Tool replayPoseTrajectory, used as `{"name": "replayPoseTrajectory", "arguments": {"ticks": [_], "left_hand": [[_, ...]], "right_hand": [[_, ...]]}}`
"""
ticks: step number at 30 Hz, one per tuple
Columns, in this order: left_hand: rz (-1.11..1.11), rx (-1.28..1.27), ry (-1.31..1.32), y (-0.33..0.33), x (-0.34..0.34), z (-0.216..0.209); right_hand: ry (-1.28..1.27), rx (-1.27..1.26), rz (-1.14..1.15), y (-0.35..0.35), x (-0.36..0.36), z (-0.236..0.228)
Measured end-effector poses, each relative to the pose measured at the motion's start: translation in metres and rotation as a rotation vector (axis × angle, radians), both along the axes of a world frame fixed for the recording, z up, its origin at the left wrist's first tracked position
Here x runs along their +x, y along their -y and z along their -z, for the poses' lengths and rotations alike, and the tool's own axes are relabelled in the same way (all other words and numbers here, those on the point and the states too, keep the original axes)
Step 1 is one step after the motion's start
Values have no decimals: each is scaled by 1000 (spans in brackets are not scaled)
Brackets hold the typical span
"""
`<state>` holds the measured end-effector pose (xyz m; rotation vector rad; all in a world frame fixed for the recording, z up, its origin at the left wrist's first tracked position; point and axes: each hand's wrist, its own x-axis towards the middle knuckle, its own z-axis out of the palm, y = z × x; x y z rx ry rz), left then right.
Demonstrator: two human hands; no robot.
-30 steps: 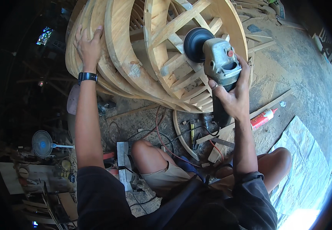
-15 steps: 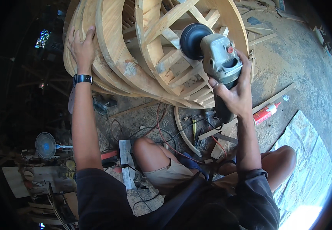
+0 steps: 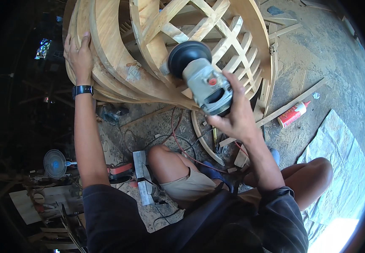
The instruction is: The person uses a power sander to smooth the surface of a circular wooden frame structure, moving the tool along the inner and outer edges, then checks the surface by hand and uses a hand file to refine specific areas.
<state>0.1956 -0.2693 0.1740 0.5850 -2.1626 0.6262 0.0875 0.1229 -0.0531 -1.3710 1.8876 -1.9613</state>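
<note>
A large rounded wooden frame [image 3: 106, 38], built of curved slats with a crossed lattice inside, lies before me. My left hand [image 3: 79, 57], with a dark watch at the wrist, grips the outer slats on the left, thumb and fingers spread over them. In my right hand [image 3: 239, 116] is a grey angle grinder [image 3: 201, 82] with a red button. Its round black disc pad [image 3: 189, 57] is at the lattice and the nearby curved rib; whether it touches the wood I cannot tell. The grinder's rear handle is mostly hidden by my hand.
A red and white glue bottle [image 3: 293, 114] lies on the dusty floor near wood strips [image 3: 294, 101]. Cords [image 3: 176, 130] and another power tool [image 3: 113, 114] lie below the frame. A metal channel piece [image 3: 142, 177] sits beside my knee, a silvery sheet [image 3: 338, 168] at right.
My right hand has brought the grinder left and nearer to me, across the lattice. The frame appears shifted left and turned, showing more lattice. My left hand keeps its hold.
</note>
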Motion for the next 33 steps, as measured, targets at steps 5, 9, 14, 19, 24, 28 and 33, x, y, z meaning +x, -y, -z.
{"name": "replayPoseTrajectory", "arguments": {"ticks": [5,9,14,19,24,28,33], "left_hand": [[-40,-64,114,5,8,-11],[-20,-68,69,8,8,-9],[52,25,94,11,11,-9],[25,6,93,13,13,-12],[35,-8,152,12,13,-15],[74,61,54,7,5,-12],[93,107,33,4,5,-11]], "right_hand": [[154,-181,123,-3,-35,2],[-20,-113,-36,-1,-3,11],[-221,98,-113,3,33,20],[-19,-40,4,-5,-2,35],[133,-126,124,-15,-30,36],[-18,-92,-82,-6,4,52],[-333,212,-110,-5,31,50]]}}
